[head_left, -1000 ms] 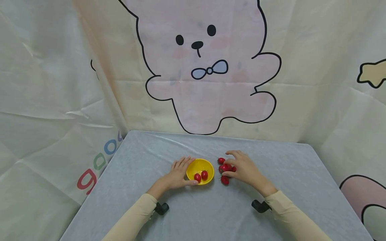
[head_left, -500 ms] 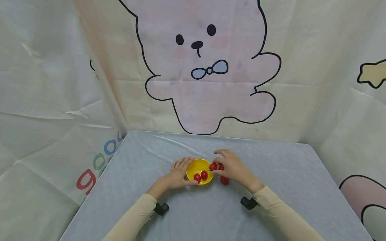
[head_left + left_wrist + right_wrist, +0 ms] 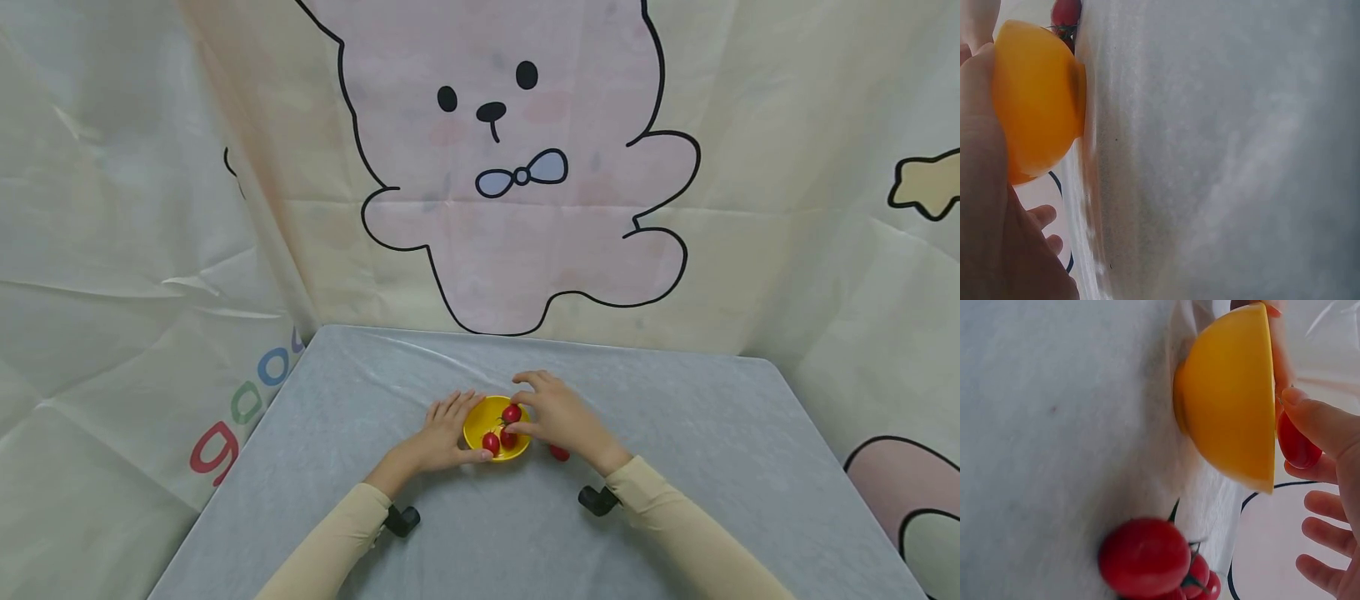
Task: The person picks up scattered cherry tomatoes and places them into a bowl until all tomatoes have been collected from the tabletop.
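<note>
A yellow bowl (image 3: 478,415) stands on the cloth-covered table, with two cherry tomatoes (image 3: 491,442) inside. My left hand (image 3: 437,439) holds the bowl at its left side, thumb along the near rim and fingers towards the far rim. Over the bowl's right part, my right hand (image 3: 561,414) pinches another cherry tomato (image 3: 1297,444) between thumb and fingers. In the right wrist view that tomato hangs just above the rim. Several loose cherry tomatoes (image 3: 1144,557) with green stems lie right of the bowl. The right hand hides most of them in the head view.
A light grey-blue cloth (image 3: 465,542) covers the table. Behind it hangs a cream curtain (image 3: 750,250) with a printed bear, and similar fabric closes off both sides. Each wrist wears a black camera mount (image 3: 402,521).
From the loose pile, my right hand has picked up a cherry tomato and carried it left over the bowl. The left hand and the bowl have stayed in place.
</note>
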### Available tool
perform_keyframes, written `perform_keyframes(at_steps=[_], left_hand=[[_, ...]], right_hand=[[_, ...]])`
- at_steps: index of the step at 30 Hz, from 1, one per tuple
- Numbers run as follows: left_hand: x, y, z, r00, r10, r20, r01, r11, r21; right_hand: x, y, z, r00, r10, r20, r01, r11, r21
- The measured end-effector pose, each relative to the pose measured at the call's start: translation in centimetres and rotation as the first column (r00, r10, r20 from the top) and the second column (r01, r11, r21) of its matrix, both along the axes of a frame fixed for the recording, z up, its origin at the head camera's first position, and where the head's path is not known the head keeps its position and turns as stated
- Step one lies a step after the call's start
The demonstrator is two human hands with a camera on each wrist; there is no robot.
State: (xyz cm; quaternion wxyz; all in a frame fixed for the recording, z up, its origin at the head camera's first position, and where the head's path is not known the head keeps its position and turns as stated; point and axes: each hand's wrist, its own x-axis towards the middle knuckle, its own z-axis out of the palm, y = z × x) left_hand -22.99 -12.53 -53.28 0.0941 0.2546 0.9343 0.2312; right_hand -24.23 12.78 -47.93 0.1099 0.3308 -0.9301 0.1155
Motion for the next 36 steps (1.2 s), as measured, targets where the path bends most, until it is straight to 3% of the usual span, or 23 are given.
perform_keyframes(at_steps=[15,36], left_hand=[[0.1,0.0,0.2,1.000,-0.008,-0.002,0.008,1.000,0.013],[0.0,0.0,0.0,1.000,-0.006,0.000,0.006,1.000,0.030]], right_hand=[[-0.3,-2.5,-1.4,0.999,-0.028,0.029,0.028,1.000,-0.012],[-0.7,-3.1,-2.5,0.996,-0.072,0.050,0.069,0.996,0.063]])
